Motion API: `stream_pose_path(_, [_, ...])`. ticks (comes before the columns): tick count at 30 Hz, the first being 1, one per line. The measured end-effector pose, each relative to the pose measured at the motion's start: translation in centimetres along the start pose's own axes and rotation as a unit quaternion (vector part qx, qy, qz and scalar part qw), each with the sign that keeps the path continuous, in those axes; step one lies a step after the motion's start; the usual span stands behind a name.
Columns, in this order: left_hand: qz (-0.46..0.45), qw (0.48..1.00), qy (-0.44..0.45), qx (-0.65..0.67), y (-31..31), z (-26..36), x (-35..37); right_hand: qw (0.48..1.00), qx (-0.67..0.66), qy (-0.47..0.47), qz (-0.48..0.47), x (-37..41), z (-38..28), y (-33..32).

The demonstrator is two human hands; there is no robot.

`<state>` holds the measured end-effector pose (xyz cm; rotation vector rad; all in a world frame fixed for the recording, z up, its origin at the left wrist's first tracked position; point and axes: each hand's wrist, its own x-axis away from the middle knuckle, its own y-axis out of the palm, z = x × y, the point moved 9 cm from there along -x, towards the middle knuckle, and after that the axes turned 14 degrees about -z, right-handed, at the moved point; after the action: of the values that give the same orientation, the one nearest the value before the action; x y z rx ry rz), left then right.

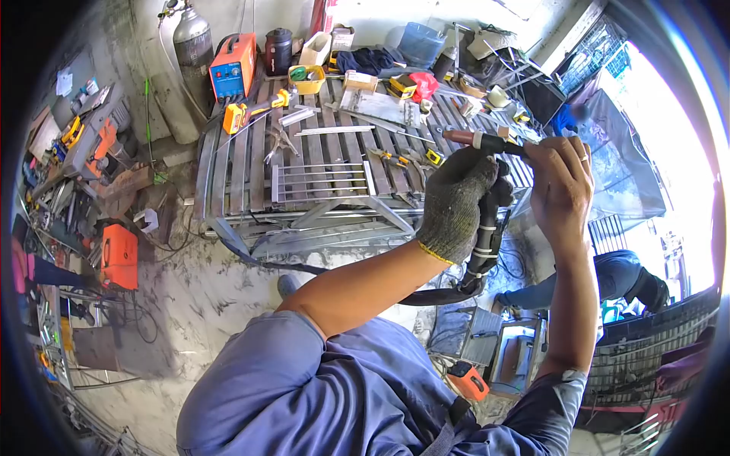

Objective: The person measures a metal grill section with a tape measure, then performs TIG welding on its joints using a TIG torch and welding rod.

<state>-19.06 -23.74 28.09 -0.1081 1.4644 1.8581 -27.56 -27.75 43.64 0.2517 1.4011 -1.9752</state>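
My left hand [458,199], in a dark knit glove with a yellow cuff edge, is closed around a TIG welding torch [496,144] just above the slatted table. The torch's pinkish nozzle points left, with a white ring behind it. Its black wrapped handle and cable [433,297] hang down below the glove. My bare right hand [561,171] has its fingers closed on the rear end of the torch head; a ring shows on one finger. Beyond the hands, a small metal frame with several bars [323,182] lies on the table.
The slatted metal table [251,163] carries locking pliers [281,143], a yellow tub [307,80] and scattered tools. An orange welding machine [233,68] and gas cylinder [193,53] stand behind left. At right, another person [620,277] bends low. Orange boxes [120,257] sit on the floor.
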Motion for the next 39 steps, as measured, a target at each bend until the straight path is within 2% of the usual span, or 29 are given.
stream_pose_path(2, [0.003,0.999,0.01,0.041,0.4,-0.3,0.0,0.999,-0.038,0.011,0.03,0.0,0.5,-0.1])
stream_pose_path(5, [0.021,0.995,0.022,-0.094,0.5,0.6,-0.5,0.996,-0.07,0.037,0.032,0.0,1.6,0.3])
stream_pose_path(6, [0.043,0.992,0.002,-0.118,0.7,1.0,-0.4,0.994,-0.088,0.027,0.061,0.3,1.7,0.0])
stream_pose_path(9, [0.019,0.991,0.028,-0.13,2.1,1.6,-0.3,0.987,-0.136,0.044,0.069,0.6,3.0,-0.2])
stream_pose_path(13, [0.038,0.974,0.065,-0.215,2.8,2.7,0.1,0.985,-0.152,0.051,0.072,0.5,3.4,-0.8])
stream_pose_path(14, [0.04,0.973,0.064,-0.217,2.8,2.5,0.4,0.972,-0.213,0.084,0.057,0.5,3.9,-0.2])
stream_pose_path(16, [0.041,0.971,0.076,-0.221,2.7,2.9,0.0,0.973,-0.21,0.09,0.035,0.0,3.2,-0.6])
stream_pose_path(17, [0.034,0.982,0.075,-0.17,2.5,2.5,-0.4,0.973,-0.21,0.094,0.024,-0.2,3.0,-0.8])
stream_pose_path(18, [0.027,0.99,0.071,-0.119,2.3,1.9,-0.9,0.99,-0.124,0.058,0.011,-0.8,2.7,-0.9])
stream_pose_path(19, [0.023,0.996,0.063,-0.067,1.8,1.1,-1.0,0.994,-0.104,0.025,0.014,-1.0,1.9,-1.0])
stream_pose_path(21, [0.007,0.995,0.079,-0.06,1.4,1.3,-1.4,0.997,-0.057,-0.05,0.025,-2.1,0.0,-1.4])
stream_pose_path(23, [-0.003,0.993,0.113,-0.03,2.2,2.4,-0.4,0.996,-0.051,-0.054,0.042,-3.8,-1.3,-2.3])
stream_pose_path(25, [0.032,0.995,0.086,-0.024,1.1,2.0,-1.4,0.998,-0.049,-0.032,0.02,-4.2,-1.3,-1.4])
stream_pose_path(27, [-0.007,0.992,0.122,0.037,1.9,2.2,-1.0,0.993,-0.024,-0.103,0.055,-4.7,-3.6,-2.8])
stream_pose_path(28, [-0.009,0.986,0.168,0.014,2.1,3.2,-0.9,0.995,-0.005,-0.097,0.026,-5.7,-2.6,-2.1])
stream_pose_path(29, [0.009,0.987,0.156,-0.042,1.6,3.5,-1.5,0.997,0.009,-0.076,-0.011,-5.7,-1.7,-1.0])
stream_pose_path(30, [0.022,0.99,0.127,-0.06,1.2,3.2,-1.0,0.998,-0.01,-0.02,-0.05,-5.9,-1.0,0.1])
stream_pose_path(31, [0.024,0.99,0.117,-0.079,1.3,3.9,-1.6,0.997,-0.068,0.028,-0.038,-5.9,-0.1,-0.3])
stream_pose_path(33, [0.041,0.98,0.145,-0.13,2.1,5.9,-0.4,0.974,-0.191,0.122,-0.014,-4.2,1.6,-0.3])
stream_pose_path(34, [0.041,0.967,0.188,-0.169,2.1,6.6,0.3,0.953,-0.228,0.2,-0.016,-2.7,3.9,0.6])
stream_pose_path(35, [0.045,0.944,0.21,-0.25,2.2,7.6,0.8,0.918,-0.345,0.191,0.047,-1.9,5.0,1.2])
stream_pose_path(37, [0.052,0.881,0.245,-0.402,3.0,9.3,1.6,0.891,-0.414,0.173,0.059,-1.5,5.8,1.4])
stream_pose_path(38, [0.038,0.919,0.223,-0.323,1.7,7.7,0.9,0.863,-0.463,0.195,0.049,-0.8,6.6,2.5])
stream_pose_path(39, [0.039,0.924,0.218,-0.312,1.6,7.5,0.8,0.831,-0.511,0.216,0.039,-0.3,7.0,3.6])
